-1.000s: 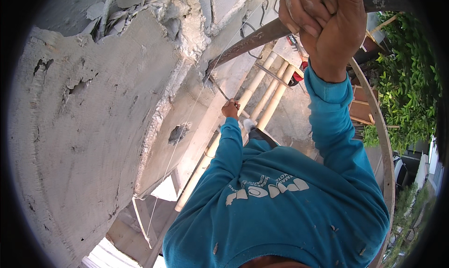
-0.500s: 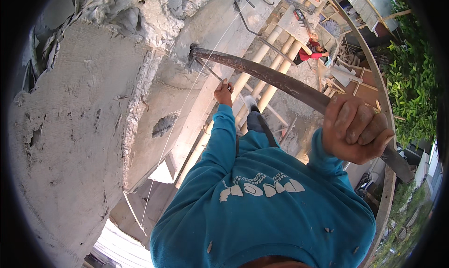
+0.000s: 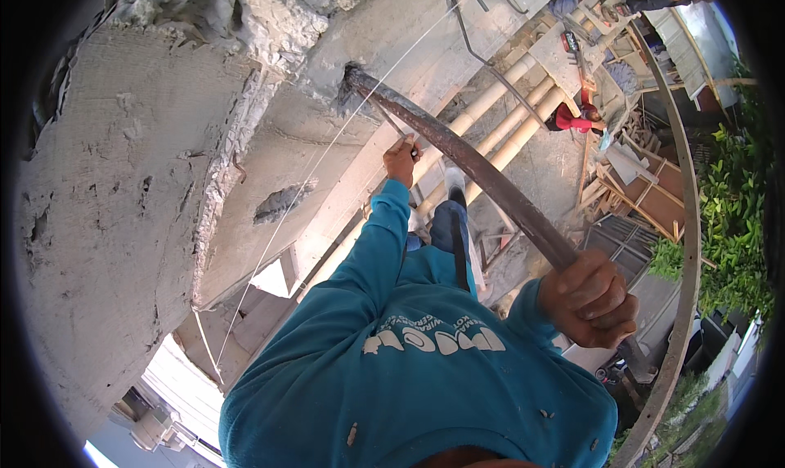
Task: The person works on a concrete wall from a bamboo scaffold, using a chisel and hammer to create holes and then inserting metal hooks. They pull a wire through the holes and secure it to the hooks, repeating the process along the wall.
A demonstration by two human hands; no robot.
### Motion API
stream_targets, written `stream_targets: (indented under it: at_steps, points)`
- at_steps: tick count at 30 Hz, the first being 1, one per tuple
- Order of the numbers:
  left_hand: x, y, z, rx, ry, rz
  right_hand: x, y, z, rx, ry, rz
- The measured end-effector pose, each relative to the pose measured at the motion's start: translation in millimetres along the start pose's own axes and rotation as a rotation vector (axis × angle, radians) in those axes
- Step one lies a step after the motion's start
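We stand high beside a rough concrete wall [image 3: 114, 214], looking straight down. Right hand [image 3: 590, 298] is clenched round the lower end of a long rusty bar [image 3: 466, 161]; the bar's far tip sits in a broken notch [image 3: 353, 80] in the wall. Left hand [image 3: 401, 157] grips a thin chisel [image 3: 391, 118] just below the notch, its point angled up toward the same spot. To work this well, we judge the chisel should stay seated at the notch edge, left fingers kept clear of the bar's line, and blows kept short, since footing looks narrow and a slip could drop a tool toward the yard below. A taut string [image 3: 311, 170] runs down the wall beside the notch; better not to snag it. Hard to read: the bar's tip is buried in the notch, its butt is hidden under the right hand, our feet are mostly covered by the blue sleeve [image 3: 352, 288] and trunk, and the clutter far below is too small to sort.
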State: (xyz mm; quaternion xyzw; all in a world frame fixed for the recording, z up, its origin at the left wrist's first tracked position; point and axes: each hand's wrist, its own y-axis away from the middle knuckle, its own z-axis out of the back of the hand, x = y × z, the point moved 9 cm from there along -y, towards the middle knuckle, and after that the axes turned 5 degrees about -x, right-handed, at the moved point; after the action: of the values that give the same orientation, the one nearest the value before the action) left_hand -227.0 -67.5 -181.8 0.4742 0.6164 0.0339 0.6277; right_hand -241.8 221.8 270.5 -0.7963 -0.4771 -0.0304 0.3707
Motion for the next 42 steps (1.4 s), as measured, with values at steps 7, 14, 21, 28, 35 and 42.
stream_targets:
  at_steps: [7, 14, 21, 28, 35, 42]
  points:
    - [-8, -14, 7, -0.125, -0.243, -0.013, -7, -8, -12, 0.023, 0.068, -0.161]
    - [-201, 232, -140, 0.567, 0.571, 0.233, 0, -5, -17, 0.060, 0.509, -0.195]
    - [-197, 225, -173, 0.565, 0.722, 0.171, 12, 40, 8, 0.258, 1.209, -0.995]
    - [-208, 218, -167, 0.561, 0.780, 0.092, -2, -37, -146, 1.084, 1.700, -0.309]
    - [-203, 221, -170, 0.577, 0.717, 0.039, -55, 10, -32, 0.843, 1.529, -1.828]
    - [-197, 218, -150, 0.605, 0.634, -0.007, -70, 38, -29, 0.919, 1.612, -1.622]
